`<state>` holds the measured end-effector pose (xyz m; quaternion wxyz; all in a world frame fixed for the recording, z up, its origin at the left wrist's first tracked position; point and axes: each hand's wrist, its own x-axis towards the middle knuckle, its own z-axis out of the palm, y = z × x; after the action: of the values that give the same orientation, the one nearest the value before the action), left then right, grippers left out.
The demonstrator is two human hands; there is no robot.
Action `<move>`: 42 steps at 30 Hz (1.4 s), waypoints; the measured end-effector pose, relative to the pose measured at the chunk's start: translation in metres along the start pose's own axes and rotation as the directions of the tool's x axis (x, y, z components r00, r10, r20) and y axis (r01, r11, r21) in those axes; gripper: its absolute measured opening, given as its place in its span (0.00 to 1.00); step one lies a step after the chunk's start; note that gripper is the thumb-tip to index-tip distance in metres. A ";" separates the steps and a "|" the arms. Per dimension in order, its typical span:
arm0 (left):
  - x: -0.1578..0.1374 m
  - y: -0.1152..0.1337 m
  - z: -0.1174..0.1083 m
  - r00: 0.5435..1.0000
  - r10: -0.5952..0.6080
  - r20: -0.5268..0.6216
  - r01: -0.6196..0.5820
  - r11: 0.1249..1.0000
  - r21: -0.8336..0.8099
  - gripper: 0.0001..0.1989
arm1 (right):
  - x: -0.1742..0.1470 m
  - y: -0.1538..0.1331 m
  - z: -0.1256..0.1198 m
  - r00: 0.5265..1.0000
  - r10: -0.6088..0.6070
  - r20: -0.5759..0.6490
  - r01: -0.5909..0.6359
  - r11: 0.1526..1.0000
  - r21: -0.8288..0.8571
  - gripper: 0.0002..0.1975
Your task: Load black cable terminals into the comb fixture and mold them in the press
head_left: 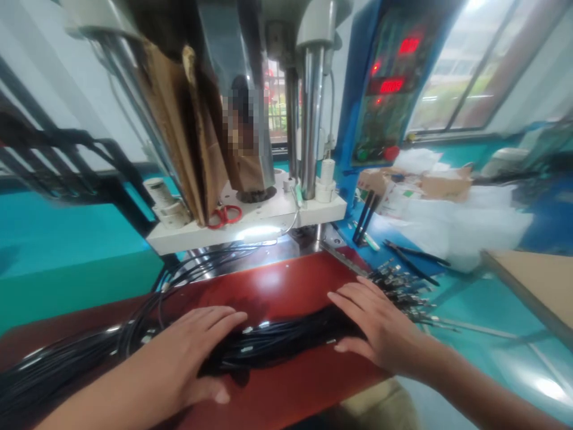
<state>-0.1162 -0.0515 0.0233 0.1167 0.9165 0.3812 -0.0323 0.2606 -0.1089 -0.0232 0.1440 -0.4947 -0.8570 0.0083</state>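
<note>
A thick bundle of black cables [282, 340] lies across a glossy red-brown board [268, 280] in the head view. My left hand [197, 349] curves over its middle stretch, thumb on the near side and fingers on the far side. Farther right, my right hand [378, 325] wraps the bundle from above, close to the end where many metal-tipped connectors [403, 292] fan out past the board's edge. The palms hide the cables beneath them. To the left, the cables trail off past my forearm, and some loose ones [179, 275] loop up behind my left hand.
A press machine with a white plate [250, 224] stands right behind the board, with red-handled scissors [225, 216] on it. Pliers [414, 260] lie on the blue surface at right, near white plastic bags [461, 227]. A control panel [385, 89] shows red digits. A cardboard-coloured tabletop [537, 280] juts in at right.
</note>
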 end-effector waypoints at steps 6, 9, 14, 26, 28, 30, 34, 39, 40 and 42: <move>0.002 0.002 0.016 0.995 -0.039 -0.091 0.050 0.991 0.121 0.26 | 0.010 0.001 -0.018 1.000 0.007 -0.013 -0.005 0.996 0.086 0.31; 0.009 0.013 0.018 0.997 -0.002 -0.083 0.012 0.992 0.124 0.32 | 0.033 0.027 -0.030 0.985 0.167 -0.049 -0.161 0.981 0.108 0.22; 0.030 0.060 0.018 1.000 0.013 -0.019 -0.011 0.992 0.128 0.32 | 0.071 0.063 -0.023 0.906 0.395 0.149 -0.379 0.917 -0.124 0.14; 0.026 0.076 0.001 0.998 0.011 0.055 -0.007 0.997 -0.075 0.40 | 0.116 0.016 0.009 0.994 -0.063 0.094 0.073 0.992 -0.100 0.11; 0.019 0.065 -0.004 1.000 0.000 -0.030 -0.003 0.995 -0.103 0.38 | 0.118 0.011 0.014 0.993 -0.093 0.070 0.098 0.992 -0.076 0.11; 0.012 0.050 -0.011 0.987 -0.057 -0.154 0.045 0.996 -0.079 0.28 | 0.111 0.008 0.014 0.992 -0.120 0.049 0.120 0.993 -0.002 0.11; 0.001 0.012 -0.030 0.870 -0.185 -0.456 0.240 0.969 0.065 0.19 | 0.088 0.008 0.002 0.994 -0.106 -0.019 0.107 0.978 0.179 0.11; 0.003 -0.021 -0.027 0.761 -0.294 -0.579 0.439 0.890 0.125 0.29 | 0.082 0.005 -0.012 0.989 -0.018 -0.144 0.060 0.955 0.290 0.12; 0.005 -0.023 -0.022 0.797 -0.294 -0.527 0.418 0.899 0.131 0.30 | 0.085 0.003 -0.013 0.988 -0.016 -0.153 0.061 0.953 0.296 0.13; 0.011 -0.023 -0.011 0.873 -0.281 -0.398 0.367 0.917 0.158 0.29 | 0.093 -0.003 -0.013 0.987 -0.027 -0.160 0.074 0.953 0.294 0.14</move>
<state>-0.1245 -0.0259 0.0276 -0.0699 0.8358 0.5391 0.0767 0.2181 -0.0328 0.0119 0.2833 -0.4442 -0.8445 0.0960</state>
